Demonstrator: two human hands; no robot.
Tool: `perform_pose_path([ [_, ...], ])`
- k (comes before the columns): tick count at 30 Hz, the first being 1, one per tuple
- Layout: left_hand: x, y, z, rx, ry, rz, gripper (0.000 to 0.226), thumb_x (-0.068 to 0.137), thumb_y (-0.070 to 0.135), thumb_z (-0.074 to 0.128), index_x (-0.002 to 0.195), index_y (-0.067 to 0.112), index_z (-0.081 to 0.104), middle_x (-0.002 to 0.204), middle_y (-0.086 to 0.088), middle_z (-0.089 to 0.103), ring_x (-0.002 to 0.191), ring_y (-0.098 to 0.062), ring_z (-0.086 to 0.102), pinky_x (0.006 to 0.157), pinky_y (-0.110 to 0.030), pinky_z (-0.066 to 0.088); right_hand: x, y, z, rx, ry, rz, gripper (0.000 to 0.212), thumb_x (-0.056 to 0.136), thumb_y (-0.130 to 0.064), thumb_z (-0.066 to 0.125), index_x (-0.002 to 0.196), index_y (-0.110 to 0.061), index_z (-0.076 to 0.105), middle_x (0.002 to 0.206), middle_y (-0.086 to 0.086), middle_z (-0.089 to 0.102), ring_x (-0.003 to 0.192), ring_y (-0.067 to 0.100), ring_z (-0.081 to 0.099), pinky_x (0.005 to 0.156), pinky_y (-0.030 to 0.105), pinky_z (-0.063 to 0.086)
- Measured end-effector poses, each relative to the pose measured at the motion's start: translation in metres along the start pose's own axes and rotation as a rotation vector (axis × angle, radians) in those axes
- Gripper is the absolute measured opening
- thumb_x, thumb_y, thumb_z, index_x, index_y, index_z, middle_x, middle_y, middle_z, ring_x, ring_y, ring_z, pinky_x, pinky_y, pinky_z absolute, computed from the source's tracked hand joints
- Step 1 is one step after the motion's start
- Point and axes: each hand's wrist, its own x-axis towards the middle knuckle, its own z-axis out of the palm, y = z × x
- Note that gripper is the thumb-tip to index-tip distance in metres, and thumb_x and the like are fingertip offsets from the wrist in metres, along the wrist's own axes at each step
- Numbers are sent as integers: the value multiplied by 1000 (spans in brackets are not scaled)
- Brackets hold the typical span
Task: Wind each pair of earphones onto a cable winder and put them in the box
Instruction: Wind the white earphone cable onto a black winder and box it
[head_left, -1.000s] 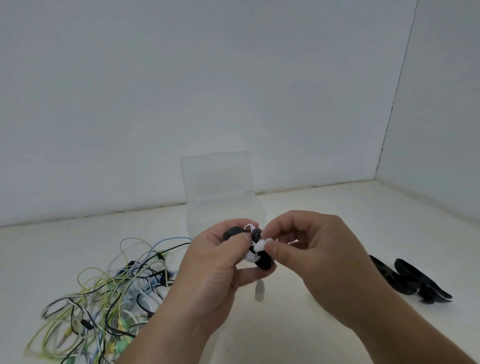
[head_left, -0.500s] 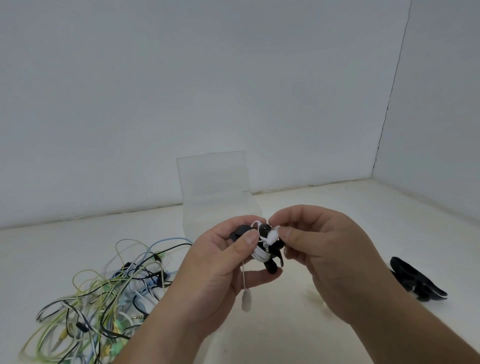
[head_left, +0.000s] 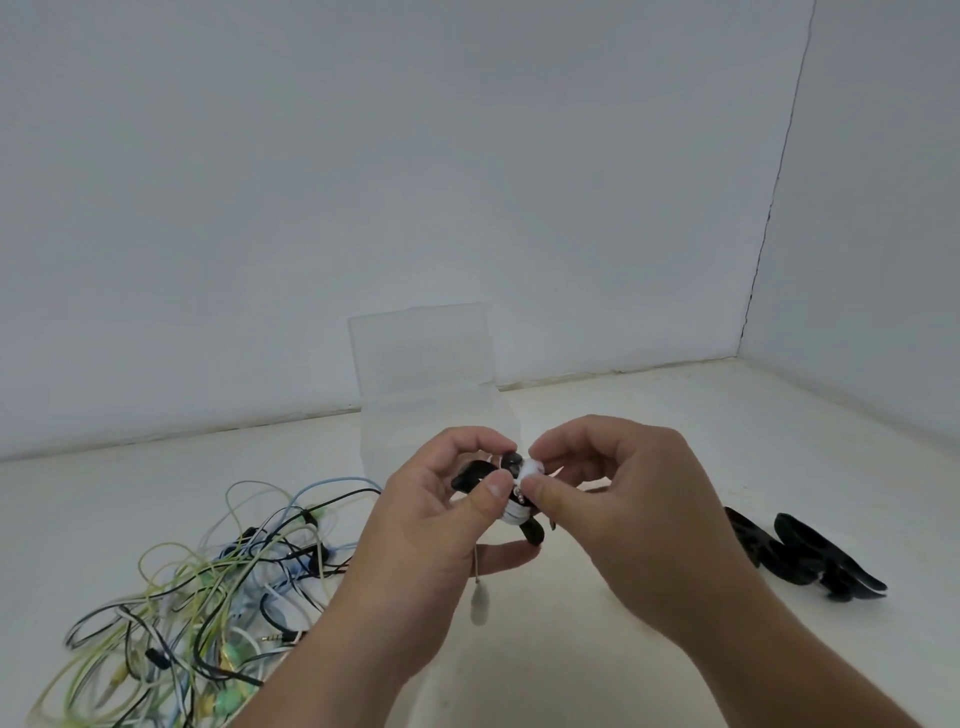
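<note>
Pale walls back a cream table (head_left: 675, 415). One left hand (head_left: 431, 540) grips one black winder (head_left: 531, 532) wound with white earphones (head_left: 511, 514); the right hand (head_left: 623, 525) pinches their earbud at its top. One clear box (head_left: 421, 358) stands open just behind. A cable tangle (head_left: 208, 587) lies near left, at least two spare winders (head_left: 800, 556) right.

Winder (head_left: 532, 532) and earphones (head_left: 531, 466) mostly behind fingers (head_left: 495, 489)

White earphones (head_left: 511, 515) on a black cable winder (head_left: 531, 534) — the tangle (head_left: 208, 582) yellow-green, pale blue, black and white; spare winders (head_left: 800, 558) black, the box (head_left: 421, 353) clear.
</note>
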Motion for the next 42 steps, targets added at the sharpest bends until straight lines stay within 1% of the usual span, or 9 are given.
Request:
perform_pose_path([
  [5, 1, 2, -4, -8, -16, -3, 9, 89, 10, 68, 97, 15, 69, 95, -13, 67, 84, -27, 69, 74, -49, 59, -2, 4, 6, -34, 11, -34, 12, 83, -21, 75, 87, -32, 72, 77, -26, 68, 72, -3, 65, 60, 9, 47],
  [8, 1, 1, -4, -16, -30, -22, 13, 86, 12, 73, 98, 14, 68, 95, -15, 68, 85, -29, 70, 73, -47, 59, -3, 7, 8, -55, 30, -56, 10, 87, -23, 71, 91, -32, 72, 73, -18, 69, 77, -6, 64, 62, 6, 45],
  [12, 3, -3, -4, -39, -37, -48, 21, 76, 12, 72, 96, 14, 69, 99, -18, 70, 86, -31, 71, 70, -44, 59, -1, 8, 8, -58, 40, -63, 8, 89, -23, 70, 89, -31, 70, 72, -16, 70, 77, -9, 63, 63, 3, 43],
  [16, 1, -6, -2, -45, -39, -53, 21, 78, 12, 71, 99, 11, 68, 101, -21, 71, 88, -34, 71, 69, -43, 59, 1, 9, 6, -16, 29, -66, 10, 86, -23, 73, 78, -29, 71, 68, -15, 70, 67, 0, 66, 60, 9, 46],
  [21, 1, -5, 2, -5, -30, -37, 18, 93, 7, 60, 110, 9, 66, 103, -19, 72, 91, -32, 73, 71, -41, 59, 3, 11, 4, 60, -19, -59, 12, 84, -19, 75, 82, -30, 76, 71, -10, 70, 64, 10, 66, 61, 22, 54],
  [25, 0, -4, 3, 48, -21, 3, 16, 96, 6, 56, 102, 15, 67, 99, -14, 72, 88, -32, 74, 75, -45, 60, 5, 12, 1, -16, -55, -73, 12, 83, -20, 75, 85, -31, 76, 76, -16, 71, 72, 6, 68, 65, 18, 54],
  [32, 0, -8, 4, 96, -5, 65, 8, 95, 17, 61, 101, 17, 66, 102, -19, 66, 94, -37, 70, 77, -47, 61, 5, 9, 2, -38, -46, -70, 13, 87, -23, 73, 74, -26, 72, 68, -15, 70, 66, -1, 64, 59, 8, 44],
  [37, -2, -6, 5, 85, -8, 75, 14, 98, 6, 54, 98, 14, 65, 98, -17, 67, 91, -35, 71, 77, -45, 61, 4, 10, 4, -3, -28, -79, 10, 86, -22, 73, 77, -27, 71, 71, -15, 70, 68, 0, 65, 60, 9, 45],
  [42, -1, -6, 3, 113, -19, 76, 9, 93, 12, 62, 95, 20, 66, 96, -11, 69, 91, -29, 71, 80, -46, 61, 5, 12, 4, -14, 1, -95, 11, 83, -19, 76, 79, -29, 72, 72, -17, 71, 73, 5, 67, 62, 17, 52],
])
